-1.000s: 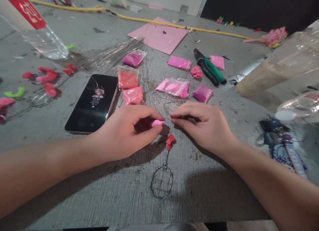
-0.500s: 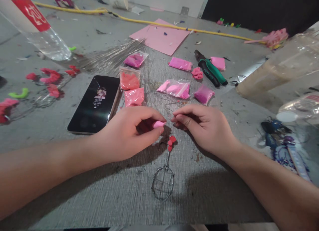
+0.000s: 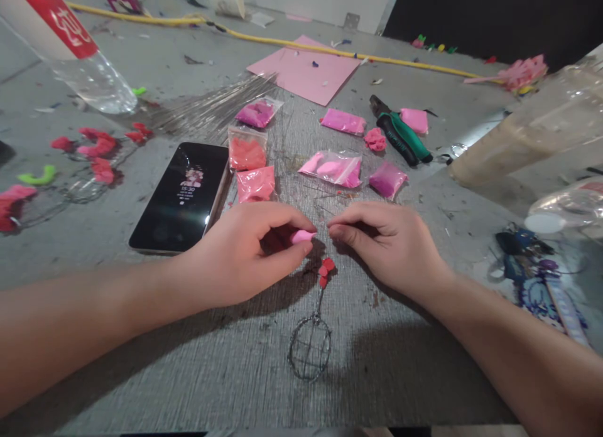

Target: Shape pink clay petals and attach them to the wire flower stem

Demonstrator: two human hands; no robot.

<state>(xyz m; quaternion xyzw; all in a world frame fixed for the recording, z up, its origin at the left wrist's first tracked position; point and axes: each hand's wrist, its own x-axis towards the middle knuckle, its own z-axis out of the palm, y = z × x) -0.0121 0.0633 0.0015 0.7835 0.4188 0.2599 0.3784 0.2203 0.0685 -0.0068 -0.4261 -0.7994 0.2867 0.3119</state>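
Note:
My left hand (image 3: pixel 257 252) pinches a small piece of pink clay (image 3: pixel 303 236) between thumb and fingers. Close by on the right, my right hand (image 3: pixel 391 242) has its thumb and index fingertips pressed together; whether a tiny bit lies between them is too small to tell. Just below the gap between both hands, a wire racket shape (image 3: pixel 309 349) lies on the grey table (image 3: pixel 211 374), with small red clay pieces (image 3: pixel 324 272) at the end of its handle. Beyond the hands lie bags of clay, such as a pink one (image 3: pixel 332 168) and an orange-red one (image 3: pixel 255 184).
A phone (image 3: pixel 181 198) lies left of the bags. Green-handled pliers (image 3: pixel 400 132), a pink sheet (image 3: pixel 306 73), thin wires (image 3: pixel 211 107) and a yellow cable (image 3: pixel 282 43) are farther back. Bottles stand left (image 3: pixel 89 66) and right (image 3: pixel 527 129); keys (image 3: pixel 518 242) lie at right.
The fingers of my right hand have drawn closer together at the tips. My left hand still holds the pink clay. The whole view has shifted very slightly.

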